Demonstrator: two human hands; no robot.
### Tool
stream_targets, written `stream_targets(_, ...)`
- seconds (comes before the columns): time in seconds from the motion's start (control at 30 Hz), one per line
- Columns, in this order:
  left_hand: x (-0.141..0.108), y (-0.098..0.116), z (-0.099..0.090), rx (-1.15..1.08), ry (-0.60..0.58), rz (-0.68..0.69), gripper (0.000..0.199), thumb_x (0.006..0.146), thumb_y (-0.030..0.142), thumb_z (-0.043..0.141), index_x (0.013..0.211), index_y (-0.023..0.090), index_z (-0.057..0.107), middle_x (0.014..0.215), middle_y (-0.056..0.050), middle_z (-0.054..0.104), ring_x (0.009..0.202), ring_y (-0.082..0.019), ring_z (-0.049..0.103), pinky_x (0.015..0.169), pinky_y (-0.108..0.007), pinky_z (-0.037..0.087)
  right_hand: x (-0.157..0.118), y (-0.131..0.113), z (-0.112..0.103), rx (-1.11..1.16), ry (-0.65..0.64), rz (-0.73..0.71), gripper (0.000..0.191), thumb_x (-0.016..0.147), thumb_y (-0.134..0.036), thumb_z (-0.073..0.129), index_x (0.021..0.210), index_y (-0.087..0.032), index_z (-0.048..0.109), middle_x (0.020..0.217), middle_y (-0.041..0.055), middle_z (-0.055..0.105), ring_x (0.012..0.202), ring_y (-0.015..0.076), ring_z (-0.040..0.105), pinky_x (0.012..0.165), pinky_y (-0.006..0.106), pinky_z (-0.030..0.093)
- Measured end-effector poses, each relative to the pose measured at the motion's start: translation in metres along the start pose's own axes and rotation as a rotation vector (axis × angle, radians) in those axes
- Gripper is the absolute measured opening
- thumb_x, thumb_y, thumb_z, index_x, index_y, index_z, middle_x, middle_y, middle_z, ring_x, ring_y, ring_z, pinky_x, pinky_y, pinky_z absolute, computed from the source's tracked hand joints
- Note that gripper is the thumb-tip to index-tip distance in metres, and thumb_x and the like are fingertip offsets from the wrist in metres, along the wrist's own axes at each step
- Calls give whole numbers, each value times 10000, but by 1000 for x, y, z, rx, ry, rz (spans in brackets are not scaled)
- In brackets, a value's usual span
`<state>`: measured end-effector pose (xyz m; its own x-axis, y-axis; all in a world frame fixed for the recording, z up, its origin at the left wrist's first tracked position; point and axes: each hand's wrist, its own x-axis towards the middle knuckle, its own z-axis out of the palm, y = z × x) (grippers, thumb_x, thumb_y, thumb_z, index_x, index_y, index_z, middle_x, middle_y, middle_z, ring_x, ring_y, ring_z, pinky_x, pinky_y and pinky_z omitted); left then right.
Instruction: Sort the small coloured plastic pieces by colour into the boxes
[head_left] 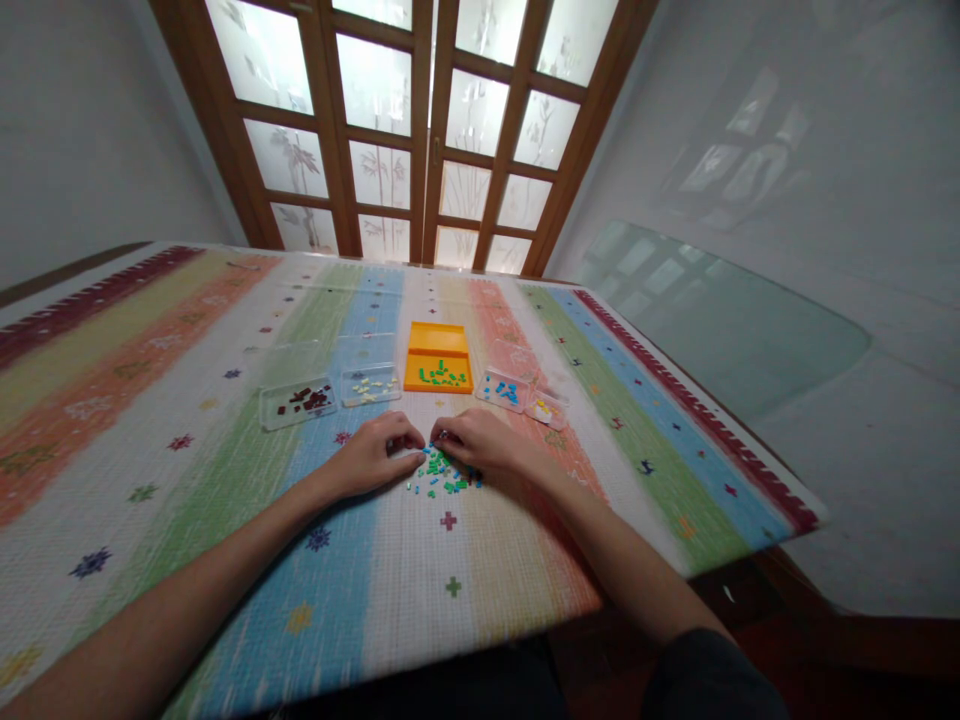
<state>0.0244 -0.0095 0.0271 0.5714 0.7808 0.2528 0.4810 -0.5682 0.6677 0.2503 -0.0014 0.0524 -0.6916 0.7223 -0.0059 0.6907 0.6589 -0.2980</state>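
A loose pile of small green and blue building bricks (448,470) lies on the striped tablecloth. At its left edge is my left hand (375,455), the fingers curved and a gap showing between thumb and fingertips. My right hand (476,440) reaches over the pile's upper right side with its fingers bent together at the tips. Whatever those right fingertips pinch is too small to make out. Just beyond the hands, an orange box (438,340) with its lid laid back contains several green bricks (442,375).
Left of the orange box stand clear trays, one with dark brown pieces (309,399) and one with cream pieces (371,387). To its right are clear trays with blue pieces (504,390) and yellow pieces (544,408). Wooden glazed doors (431,150) rise behind the table.
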Motion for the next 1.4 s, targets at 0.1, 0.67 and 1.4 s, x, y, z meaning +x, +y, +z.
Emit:
stream_targets(0.1, 0, 1, -1, 4, -7, 2, 167, 842, 336, 630, 882, 195, 712, 818, -28, 644, 749, -169, 570, 703, -302, 444, 0, 2, -2, -17, 20, 0, 168, 961, -214, 588, 1068, -177, 712, 828, 54, 715, 734, 153, 590, 663, 251, 356)
stream_targets(0.67, -1, 2, -1, -15, -15, 6, 195, 846, 331, 618, 875, 183, 741, 818, -41, 639, 747, -166, 567, 707, -302, 451, -36, 71, -44, -262, 215, 514, 228, 903, -191, 551, 1062, -158, 711, 935, 111, 741, 755, 190, 591, 630, 267, 318)
stream_targets(1.4, 0, -2, 2, -1, 23, 46, 189, 876, 299, 580, 924, 179, 717, 815, -38, 638, 757, -173, 583, 713, -310, 456, -8, -1, -5, -54, 41, 99, 222, 927, -202, 599, 1067, -192, 770, 879, 64, 777, 748, 149, 654, 672, 244, 400)
